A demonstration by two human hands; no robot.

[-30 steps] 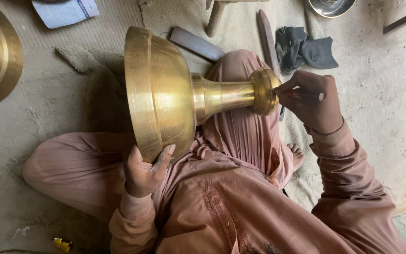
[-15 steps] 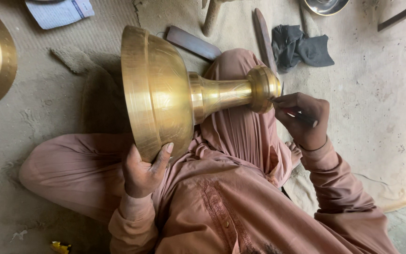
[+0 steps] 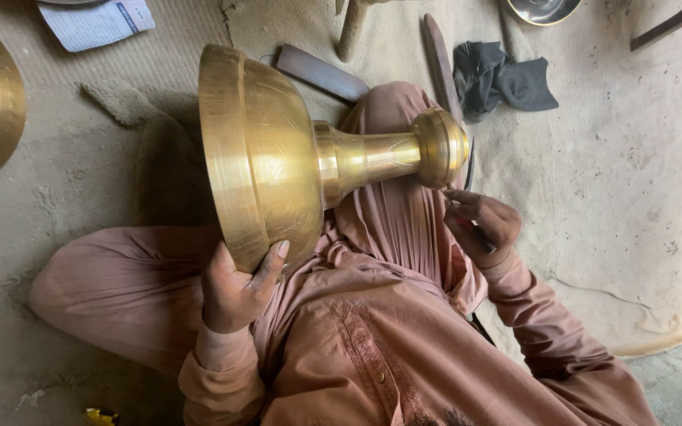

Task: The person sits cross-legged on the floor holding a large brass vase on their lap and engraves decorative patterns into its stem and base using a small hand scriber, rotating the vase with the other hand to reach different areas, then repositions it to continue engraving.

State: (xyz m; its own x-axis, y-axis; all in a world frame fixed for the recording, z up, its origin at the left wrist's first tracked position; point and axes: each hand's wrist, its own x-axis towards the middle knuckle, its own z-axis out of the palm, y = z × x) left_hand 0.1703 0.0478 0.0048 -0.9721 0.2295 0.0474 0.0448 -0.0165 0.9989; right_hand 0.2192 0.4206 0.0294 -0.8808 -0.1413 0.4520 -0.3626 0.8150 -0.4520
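Head view: brass vessel (image 3: 278,158) on its side, rim in left hand (image 3: 234,288) grip, right hand (image 3: 479,225) clenched just below its knob.

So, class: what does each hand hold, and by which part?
Left hand grips the brass vessel by its wide rim. Right hand pinches a thin tool mid-shaft.

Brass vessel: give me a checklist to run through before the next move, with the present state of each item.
1. Left hand grips the rim of the brass vessel: ok, fingers wrap the lower edge.
2. Vessel is supported: ok, it lies on its side across the raised knee.
3. Right hand is at the knob: ok, just below it.
4. Thin tool is gripped in the right hand: ok, though its tip is too small to make out.
5. Tool tip touches the brass: cannot tell.
6. Dark cloth lies apart from the vessel: ok, on the ground beyond the knee.
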